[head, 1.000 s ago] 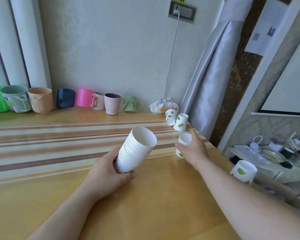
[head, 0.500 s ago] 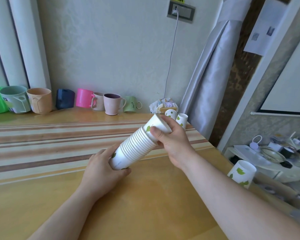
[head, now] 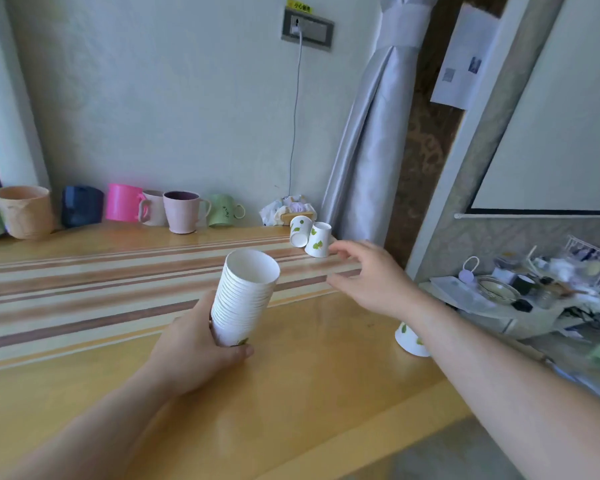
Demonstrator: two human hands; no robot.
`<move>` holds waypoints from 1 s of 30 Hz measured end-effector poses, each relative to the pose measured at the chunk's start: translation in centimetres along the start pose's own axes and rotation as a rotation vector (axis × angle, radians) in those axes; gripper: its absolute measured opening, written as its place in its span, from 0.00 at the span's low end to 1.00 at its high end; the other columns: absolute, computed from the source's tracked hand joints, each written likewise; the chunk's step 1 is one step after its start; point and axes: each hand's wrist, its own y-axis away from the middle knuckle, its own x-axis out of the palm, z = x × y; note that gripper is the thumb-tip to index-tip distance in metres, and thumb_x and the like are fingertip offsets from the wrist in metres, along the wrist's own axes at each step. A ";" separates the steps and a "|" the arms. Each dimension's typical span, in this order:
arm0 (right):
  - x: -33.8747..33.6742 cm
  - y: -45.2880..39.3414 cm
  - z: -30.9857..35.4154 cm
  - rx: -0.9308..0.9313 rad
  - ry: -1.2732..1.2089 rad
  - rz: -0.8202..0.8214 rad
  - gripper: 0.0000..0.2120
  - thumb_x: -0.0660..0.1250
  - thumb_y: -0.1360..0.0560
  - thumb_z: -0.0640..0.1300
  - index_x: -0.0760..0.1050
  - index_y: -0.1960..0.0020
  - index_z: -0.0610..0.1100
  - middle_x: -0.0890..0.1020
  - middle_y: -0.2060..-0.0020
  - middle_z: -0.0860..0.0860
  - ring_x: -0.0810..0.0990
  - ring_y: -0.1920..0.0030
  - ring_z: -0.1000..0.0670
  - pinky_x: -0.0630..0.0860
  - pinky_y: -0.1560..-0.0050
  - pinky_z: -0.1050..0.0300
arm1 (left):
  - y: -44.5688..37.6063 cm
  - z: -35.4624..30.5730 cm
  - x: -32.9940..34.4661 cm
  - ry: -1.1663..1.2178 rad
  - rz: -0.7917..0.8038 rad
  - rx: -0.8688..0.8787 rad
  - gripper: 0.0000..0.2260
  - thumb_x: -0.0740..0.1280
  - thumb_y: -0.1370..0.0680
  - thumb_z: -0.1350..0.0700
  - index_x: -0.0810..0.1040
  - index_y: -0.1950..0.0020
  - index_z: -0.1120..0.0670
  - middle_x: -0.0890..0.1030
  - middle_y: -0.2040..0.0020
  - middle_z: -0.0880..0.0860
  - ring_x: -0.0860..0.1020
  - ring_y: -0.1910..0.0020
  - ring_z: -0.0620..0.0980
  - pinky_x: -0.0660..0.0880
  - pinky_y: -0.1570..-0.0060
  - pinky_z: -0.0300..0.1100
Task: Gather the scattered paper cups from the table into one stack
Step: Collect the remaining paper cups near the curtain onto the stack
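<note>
My left hand grips the base of a tall stack of white paper cups, tilted with its open mouth up and to the right. My right hand is open and empty, fingers spread, just right of and below two leaf-printed paper cups at the table's far right: one upside down, one on its side leaning against it. Another leaf-printed cup stands upside down near the right table edge, partly hidden by my right forearm.
A row of coloured mugs lines the back of the wooden table against the wall. A crumpled wrapper pile sits behind the two cups. A grey curtain hangs at right, with a cluttered low shelf beyond the table edge.
My right hand pushed a cup onto the top of the stack, then let go and moved right toward the two far cups. The stack tilted more upright.
</note>
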 end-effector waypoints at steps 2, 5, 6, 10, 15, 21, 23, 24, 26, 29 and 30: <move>-2.7 0.7 -2.3 0.101 0.361 0.093 0.29 0.73 0.26 0.61 0.72 0.26 0.64 0.75 0.33 0.55 0.69 0.30 0.43 0.69 0.30 0.41 | 0.2 -1.8 1.2 0.002 0.074 0.013 0.36 0.85 0.35 0.41 0.71 0.33 0.35 0.83 0.46 0.33 0.81 0.45 0.43 0.76 0.49 0.45; -5.4 2.1 -6.0 0.375 0.594 0.333 0.38 0.71 0.32 0.69 0.68 0.23 0.68 0.72 0.30 0.52 0.66 0.28 0.37 0.70 0.31 0.38 | 0.5 -4.7 3.8 0.027 0.163 0.032 0.33 0.85 0.37 0.43 0.73 0.37 0.36 0.85 0.50 0.35 0.83 0.50 0.39 0.80 0.52 0.41; -5.7 2.7 -7.3 0.433 0.610 0.401 0.40 0.71 0.34 0.70 0.67 0.23 0.66 0.73 0.29 0.51 0.69 0.29 0.36 0.74 0.32 0.38 | 0.6 -5.8 4.8 0.025 0.182 0.048 0.33 0.85 0.37 0.43 0.73 0.37 0.37 0.85 0.50 0.35 0.82 0.50 0.39 0.79 0.54 0.38; -5.5 4.6 -10.5 0.433 0.426 0.404 0.30 0.75 0.27 0.57 0.70 0.27 0.57 0.78 0.34 0.49 0.81 0.45 0.42 0.81 0.52 0.49 | 0.8 -9.7 8.5 -0.044 0.215 0.134 0.35 0.83 0.35 0.42 0.70 0.33 0.37 0.82 0.46 0.37 0.81 0.49 0.42 0.79 0.51 0.43; -3.9 6.1 -10.1 0.341 -0.120 0.036 0.16 0.78 0.26 0.52 0.74 0.47 0.53 0.82 0.49 0.53 0.81 0.53 0.50 0.74 0.61 0.52 | 1.0 -10.8 10.3 -0.016 0.146 0.105 0.34 0.83 0.34 0.43 0.70 0.33 0.34 0.82 0.45 0.36 0.82 0.48 0.41 0.81 0.50 0.46; -1.0 7.1 -10.9 0.174 0.139 0.151 0.37 0.80 0.30 0.61 0.66 0.27 0.58 0.79 0.38 0.55 0.78 0.38 0.46 0.79 0.40 0.43 | 0.9 -9.1 9.7 0.063 -0.007 0.021 0.30 0.84 0.31 0.45 0.69 0.37 0.36 0.81 0.46 0.37 0.81 0.48 0.47 0.73 0.58 0.40; -0.8 6.6 -11.0 0.151 0.243 0.220 0.49 0.76 0.30 0.60 0.52 0.17 0.60 0.77 0.30 0.50 0.72 0.29 0.40 0.76 0.36 0.39 | 1.2 -8.5 9.6 0.080 -0.028 -0.004 0.30 0.83 0.31 0.44 0.69 0.37 0.35 0.81 0.46 0.36 0.82 0.48 0.46 0.77 0.55 0.41; -0.7 6.4 -10.7 0.164 0.265 0.264 0.52 0.75 0.30 0.60 0.47 0.15 0.60 0.74 0.26 0.49 0.68 0.25 0.38 0.75 0.33 0.38 | 1.4 -8.2 9.7 0.084 -0.035 -0.016 0.30 0.82 0.31 0.43 0.69 0.36 0.35 0.82 0.45 0.36 0.84 0.50 0.48 0.80 0.54 0.45; -0.7 5.9 -9.9 0.223 0.124 0.285 0.51 0.74 0.30 0.57 0.50 0.14 0.61 0.70 0.22 0.50 0.67 0.22 0.40 0.75 0.30 0.42 | 1.6 -8.1 9.8 0.090 -0.040 -0.040 0.30 0.81 0.32 0.40 0.68 0.36 0.33 0.83 0.46 0.37 0.86 0.56 0.54 0.83 0.53 0.53; -1.0 4.7 -7.7 0.285 -0.628 0.050 0.29 0.75 0.29 0.44 0.75 0.30 0.58 0.83 0.37 0.49 0.82 0.38 0.41 0.80 0.47 0.49 | 1.9 -8.1 9.9 0.099 -0.063 -0.037 0.31 0.81 0.32 0.40 0.67 0.36 0.33 0.83 0.46 0.35 0.85 0.53 0.53 0.80 0.53 0.49; -1.1 4.2 -6.6 0.302 -0.876 -0.026 0.25 0.76 0.30 0.41 0.77 0.36 0.56 0.85 0.43 0.48 0.84 0.43 0.41 0.79 0.50 0.49 | 1.9 -8.2 9.9 0.100 -0.071 -0.034 0.31 0.81 0.31 0.41 0.67 0.35 0.34 0.81 0.46 0.33 0.83 0.49 0.50 0.77 0.52 0.46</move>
